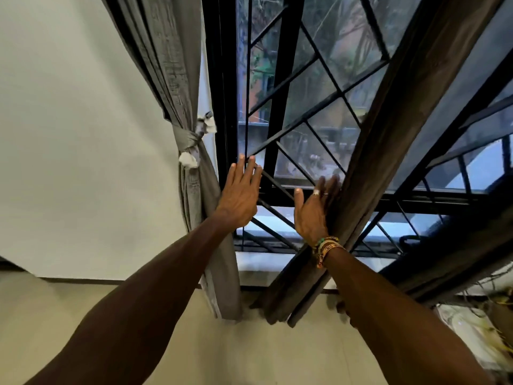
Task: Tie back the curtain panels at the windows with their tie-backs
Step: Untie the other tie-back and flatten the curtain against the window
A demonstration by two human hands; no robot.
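One tie-back holds grey curtain; brown curtain seemingly loose.

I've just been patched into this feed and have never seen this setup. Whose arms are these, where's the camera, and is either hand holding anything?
There is no machine here. The two bare arms belong to a person, and the single picture comes from a wide-angle camera worn on their head, which bends straight lines.

The left hand is raised flat in front of the black window grille, with fingers straight, and holds nothing. The right hand, with bracelets at the wrist, is open too. Its fingers lie against the edge of the brown curtain, which hangs loose with no tie-back visible on it.

At the left, the grey curtain is already gathered by its tie-back.
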